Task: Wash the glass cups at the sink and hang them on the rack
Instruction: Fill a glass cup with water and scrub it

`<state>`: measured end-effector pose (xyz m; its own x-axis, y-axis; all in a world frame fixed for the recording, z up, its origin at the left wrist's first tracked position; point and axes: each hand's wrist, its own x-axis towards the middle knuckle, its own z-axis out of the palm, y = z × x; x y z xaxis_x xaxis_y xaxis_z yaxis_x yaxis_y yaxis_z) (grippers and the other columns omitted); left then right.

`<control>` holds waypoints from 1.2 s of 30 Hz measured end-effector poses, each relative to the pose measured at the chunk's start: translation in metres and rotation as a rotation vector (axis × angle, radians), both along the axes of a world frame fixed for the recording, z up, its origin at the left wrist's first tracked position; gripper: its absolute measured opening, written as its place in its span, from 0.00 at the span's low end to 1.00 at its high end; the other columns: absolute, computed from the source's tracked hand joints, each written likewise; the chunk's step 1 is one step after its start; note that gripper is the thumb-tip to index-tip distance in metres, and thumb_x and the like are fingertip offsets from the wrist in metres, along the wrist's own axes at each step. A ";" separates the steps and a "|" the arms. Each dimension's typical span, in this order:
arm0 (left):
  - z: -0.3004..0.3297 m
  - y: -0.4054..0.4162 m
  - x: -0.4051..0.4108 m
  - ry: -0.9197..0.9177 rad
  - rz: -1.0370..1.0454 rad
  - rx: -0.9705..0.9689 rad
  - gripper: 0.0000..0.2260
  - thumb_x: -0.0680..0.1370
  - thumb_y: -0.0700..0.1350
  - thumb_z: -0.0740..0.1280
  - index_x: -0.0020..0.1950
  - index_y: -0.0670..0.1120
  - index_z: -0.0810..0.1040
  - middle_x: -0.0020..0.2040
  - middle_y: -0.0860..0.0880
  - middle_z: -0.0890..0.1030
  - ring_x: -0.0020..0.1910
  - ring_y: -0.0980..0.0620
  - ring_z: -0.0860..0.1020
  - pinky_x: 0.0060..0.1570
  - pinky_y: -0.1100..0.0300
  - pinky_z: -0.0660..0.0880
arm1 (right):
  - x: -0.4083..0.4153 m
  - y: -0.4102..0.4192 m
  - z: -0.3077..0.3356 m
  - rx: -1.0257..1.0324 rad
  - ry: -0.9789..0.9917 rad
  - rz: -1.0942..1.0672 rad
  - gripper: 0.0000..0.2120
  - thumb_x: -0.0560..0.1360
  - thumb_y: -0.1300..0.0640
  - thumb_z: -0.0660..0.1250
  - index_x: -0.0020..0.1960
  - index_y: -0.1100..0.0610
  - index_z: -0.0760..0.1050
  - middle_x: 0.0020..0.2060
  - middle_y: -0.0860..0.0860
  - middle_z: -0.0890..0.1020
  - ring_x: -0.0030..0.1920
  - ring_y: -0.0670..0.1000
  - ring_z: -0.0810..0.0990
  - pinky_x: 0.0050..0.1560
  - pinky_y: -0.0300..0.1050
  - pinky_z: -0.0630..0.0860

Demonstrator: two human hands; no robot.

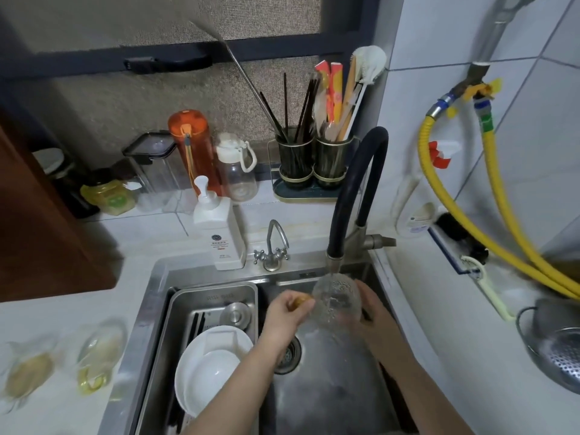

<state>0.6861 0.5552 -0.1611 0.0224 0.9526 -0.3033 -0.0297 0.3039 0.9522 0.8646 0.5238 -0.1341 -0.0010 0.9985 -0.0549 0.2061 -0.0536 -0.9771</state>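
Now both hands hold the glass cup [337,301] under the faucet [332,262]: left hand [287,312] pinching its amber handle, right hand [370,309] cupping behind.

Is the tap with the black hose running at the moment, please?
On: water streams from the tap onto the glass cup held under it.

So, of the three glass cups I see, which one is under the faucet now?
The glass cup held over the sink between the left hand and right hand. The other two cups lie on the counter, left of the sink.
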 end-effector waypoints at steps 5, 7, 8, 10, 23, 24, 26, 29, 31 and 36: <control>0.002 -0.002 -0.024 -0.002 0.012 0.003 0.03 0.75 0.36 0.70 0.44 0.42 0.78 0.38 0.47 0.77 0.37 0.53 0.74 0.40 0.64 0.72 | -0.018 -0.002 -0.009 -0.031 0.035 0.072 0.24 0.68 0.63 0.75 0.59 0.45 0.74 0.52 0.44 0.82 0.53 0.43 0.81 0.53 0.41 0.77; 0.007 0.005 -0.024 -0.012 0.055 0.028 0.04 0.75 0.35 0.69 0.44 0.44 0.78 0.38 0.47 0.77 0.38 0.53 0.73 0.40 0.64 0.71 | -0.019 0.007 -0.001 -0.021 0.070 0.069 0.24 0.68 0.64 0.74 0.59 0.45 0.74 0.52 0.44 0.82 0.53 0.44 0.81 0.54 0.42 0.78; 0.010 0.007 -0.020 -0.019 0.061 0.042 0.05 0.75 0.35 0.70 0.43 0.44 0.78 0.38 0.47 0.76 0.38 0.53 0.73 0.40 0.64 0.71 | -0.016 0.011 0.002 -0.017 0.086 0.060 0.24 0.69 0.65 0.74 0.59 0.47 0.74 0.52 0.43 0.82 0.53 0.44 0.81 0.52 0.40 0.79; 0.012 0.004 -0.009 -0.029 0.034 0.047 0.05 0.75 0.36 0.70 0.43 0.45 0.78 0.38 0.48 0.76 0.38 0.53 0.72 0.43 0.61 0.71 | -0.007 0.009 0.007 -0.005 0.131 0.060 0.23 0.70 0.68 0.73 0.60 0.50 0.73 0.51 0.43 0.82 0.52 0.43 0.81 0.47 0.35 0.78; 0.035 0.013 -0.011 0.089 -0.035 0.185 0.06 0.74 0.37 0.71 0.47 0.47 0.80 0.44 0.51 0.80 0.44 0.55 0.77 0.47 0.67 0.73 | -0.018 0.005 0.000 -0.115 0.181 0.071 0.24 0.68 0.66 0.75 0.59 0.48 0.73 0.49 0.44 0.83 0.49 0.40 0.82 0.42 0.29 0.76; 0.034 0.011 -0.010 0.067 -0.015 0.170 0.08 0.74 0.36 0.71 0.49 0.47 0.79 0.45 0.51 0.80 0.46 0.54 0.77 0.47 0.67 0.74 | -0.018 0.003 -0.003 -0.141 0.193 0.057 0.23 0.68 0.64 0.75 0.58 0.47 0.73 0.48 0.43 0.83 0.48 0.39 0.82 0.41 0.30 0.76; 0.031 0.005 -0.010 -0.020 0.061 0.135 0.15 0.73 0.32 0.70 0.57 0.46 0.75 0.48 0.49 0.79 0.49 0.52 0.77 0.45 0.69 0.76 | -0.020 0.000 -0.007 -0.186 0.238 0.031 0.19 0.68 0.60 0.75 0.55 0.45 0.74 0.45 0.39 0.83 0.46 0.38 0.82 0.43 0.34 0.77; 0.020 -0.007 -0.010 -0.152 0.222 -0.005 0.22 0.74 0.37 0.71 0.65 0.47 0.69 0.58 0.47 0.77 0.55 0.51 0.77 0.51 0.65 0.77 | -0.026 -0.003 -0.009 -0.229 0.301 -0.008 0.15 0.71 0.56 0.73 0.49 0.41 0.72 0.43 0.37 0.79 0.45 0.39 0.80 0.49 0.42 0.79; 0.010 -0.012 -0.009 -0.247 0.136 -0.124 0.19 0.76 0.50 0.70 0.65 0.48 0.73 0.64 0.45 0.78 0.62 0.47 0.78 0.59 0.53 0.76 | -0.031 -0.004 -0.008 -0.265 0.344 -0.015 0.15 0.71 0.54 0.73 0.54 0.42 0.72 0.46 0.40 0.80 0.46 0.41 0.81 0.49 0.43 0.80; -0.001 -0.014 -0.005 -0.539 -0.066 -0.245 0.29 0.76 0.60 0.67 0.72 0.47 0.67 0.67 0.38 0.75 0.65 0.36 0.74 0.63 0.32 0.68 | -0.041 -0.005 -0.007 -0.298 0.410 0.011 0.16 0.71 0.50 0.71 0.57 0.52 0.74 0.50 0.48 0.83 0.47 0.43 0.84 0.46 0.39 0.80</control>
